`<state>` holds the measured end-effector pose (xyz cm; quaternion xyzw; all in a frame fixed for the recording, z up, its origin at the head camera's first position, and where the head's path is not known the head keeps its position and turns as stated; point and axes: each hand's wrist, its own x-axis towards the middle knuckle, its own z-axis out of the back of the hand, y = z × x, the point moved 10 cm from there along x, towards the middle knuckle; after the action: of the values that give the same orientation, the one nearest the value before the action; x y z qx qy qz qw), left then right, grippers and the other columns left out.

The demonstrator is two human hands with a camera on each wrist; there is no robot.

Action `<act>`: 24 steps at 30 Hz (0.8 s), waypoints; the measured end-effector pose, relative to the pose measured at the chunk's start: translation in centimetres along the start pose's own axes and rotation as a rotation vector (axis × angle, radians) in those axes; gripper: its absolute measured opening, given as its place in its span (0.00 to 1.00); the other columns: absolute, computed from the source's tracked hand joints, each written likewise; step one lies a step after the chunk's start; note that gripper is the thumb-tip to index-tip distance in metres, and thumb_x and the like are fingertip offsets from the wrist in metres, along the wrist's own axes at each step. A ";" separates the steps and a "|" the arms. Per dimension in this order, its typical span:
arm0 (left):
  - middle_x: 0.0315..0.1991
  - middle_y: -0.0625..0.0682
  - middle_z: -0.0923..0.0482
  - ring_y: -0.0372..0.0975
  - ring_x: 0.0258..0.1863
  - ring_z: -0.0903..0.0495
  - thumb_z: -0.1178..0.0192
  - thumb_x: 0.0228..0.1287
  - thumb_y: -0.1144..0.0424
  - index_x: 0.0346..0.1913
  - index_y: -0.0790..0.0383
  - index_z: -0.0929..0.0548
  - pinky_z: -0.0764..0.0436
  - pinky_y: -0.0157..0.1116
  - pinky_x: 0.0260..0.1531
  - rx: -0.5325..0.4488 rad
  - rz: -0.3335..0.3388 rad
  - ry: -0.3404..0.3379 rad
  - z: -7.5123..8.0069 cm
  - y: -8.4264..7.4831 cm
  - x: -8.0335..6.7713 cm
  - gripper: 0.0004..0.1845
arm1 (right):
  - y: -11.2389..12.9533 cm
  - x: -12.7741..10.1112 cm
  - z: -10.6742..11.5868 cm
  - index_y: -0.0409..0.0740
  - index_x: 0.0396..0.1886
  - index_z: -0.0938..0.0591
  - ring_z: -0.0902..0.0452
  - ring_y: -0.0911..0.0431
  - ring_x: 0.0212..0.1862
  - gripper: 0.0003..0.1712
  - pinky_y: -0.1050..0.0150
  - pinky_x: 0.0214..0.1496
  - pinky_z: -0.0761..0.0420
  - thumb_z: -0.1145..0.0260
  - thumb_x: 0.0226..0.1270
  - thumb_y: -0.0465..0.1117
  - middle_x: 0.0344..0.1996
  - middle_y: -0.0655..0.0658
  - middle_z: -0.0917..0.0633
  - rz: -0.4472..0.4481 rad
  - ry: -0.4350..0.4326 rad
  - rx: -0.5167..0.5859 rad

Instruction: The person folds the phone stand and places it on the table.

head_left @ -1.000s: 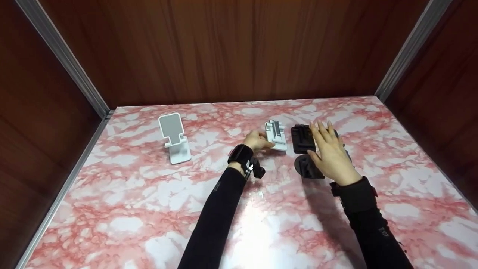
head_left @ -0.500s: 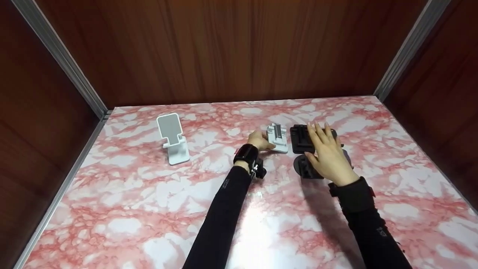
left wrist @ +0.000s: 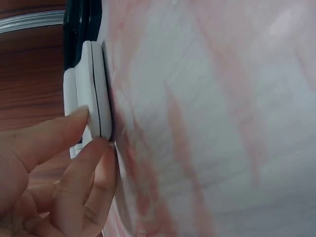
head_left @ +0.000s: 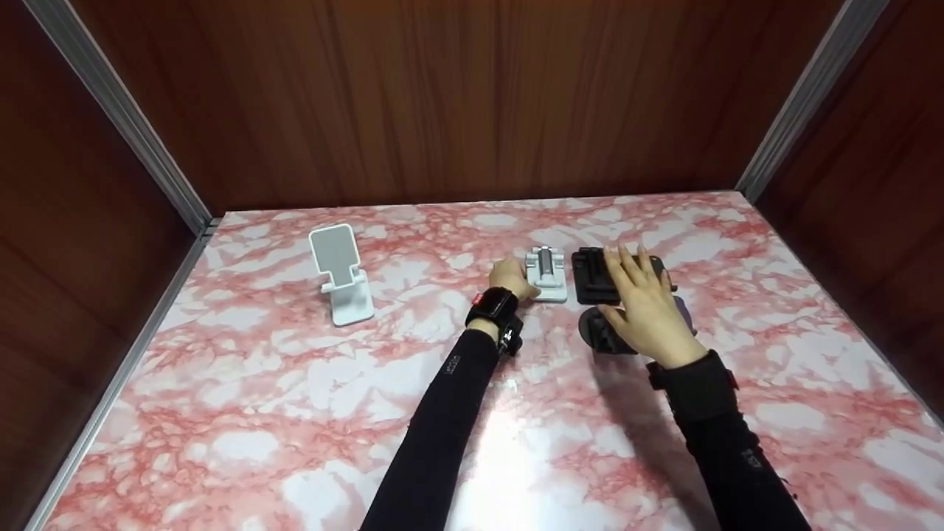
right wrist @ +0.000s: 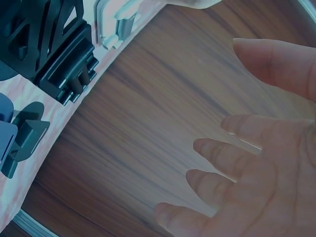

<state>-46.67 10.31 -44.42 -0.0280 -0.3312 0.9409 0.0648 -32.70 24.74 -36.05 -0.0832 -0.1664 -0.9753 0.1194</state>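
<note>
A white folded phone stand [head_left: 547, 274] lies flat on the marble table [head_left: 295, 383]. My left hand [head_left: 518, 281] holds its near-left edge, and in the left wrist view the left hand [left wrist: 93, 131] pinches the stand's rim [left wrist: 95, 89] between thumb and forefinger. Just right of it lies a black folded stand [head_left: 592, 277], also in the right wrist view [right wrist: 54, 47]. My right hand [head_left: 636, 286] is spread over the black stand with straight fingers [right wrist: 222, 148], holding nothing.
A white phone stand [head_left: 341, 274] stands upright at the back left. A round black base [head_left: 599, 333] and a grey-blue piece [right wrist: 7, 133] lie under and beside my right hand. Wooden walls [head_left: 472, 96] with metal corner rails close in the table.
My left hand has turned the white folded stand straighter, so it lies beside the black one. My right hand has drifted slightly left over the black stand.
</note>
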 end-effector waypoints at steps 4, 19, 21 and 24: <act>0.41 0.57 0.12 0.48 0.45 0.16 0.24 0.46 0.68 0.40 0.68 0.14 0.19 0.40 0.52 -0.003 -0.029 0.001 0.2 -0.3 -0.3 0.16 | 0.0 0.0 0.0 0.36 0.78 0.47 0.63 0.30 0.78 0.44 0.22 0.70 0.57 0.37 0.69 0.40 0.77 0.30 0.50 0.000 -0.001 -0.001; 0.80 0.53 0.49 0.48 0.79 0.50 0.53 0.72 0.37 0.78 0.57 0.46 0.47 0.47 0.78 0.437 -0.243 -0.151 5.9 -4.1 -6.1 0.42 | 0.6 0.3 -1.1 0.40 0.79 0.50 0.64 0.31 0.78 0.41 0.24 0.72 0.57 0.42 0.74 0.44 0.78 0.30 0.50 -0.002 0.009 -0.009; 0.81 0.52 0.56 0.47 0.80 0.58 0.58 0.73 0.35 0.79 0.56 0.49 0.55 0.48 0.79 0.465 -0.282 -0.186 6.7 -4.2 -7.2 0.42 | 0.7 0.4 -1.3 0.40 0.79 0.49 0.64 0.32 0.78 0.40 0.24 0.72 0.58 0.44 0.76 0.46 0.78 0.31 0.50 -0.003 0.000 0.000; 0.81 0.50 0.61 0.47 0.81 0.63 0.61 0.72 0.33 0.80 0.54 0.51 0.60 0.49 0.79 0.490 -0.325 -0.226 7.7 -3.8 -8.8 0.42 | 0.9 0.4 -1.7 0.42 0.80 0.50 0.64 0.32 0.79 0.38 0.25 0.72 0.58 0.47 0.78 0.48 0.78 0.32 0.51 -0.006 -0.005 0.013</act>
<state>-38.26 7.25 -35.96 0.1464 -0.0996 0.9672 0.1822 -33.10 23.24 -37.25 -0.0842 -0.1734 -0.9743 0.1167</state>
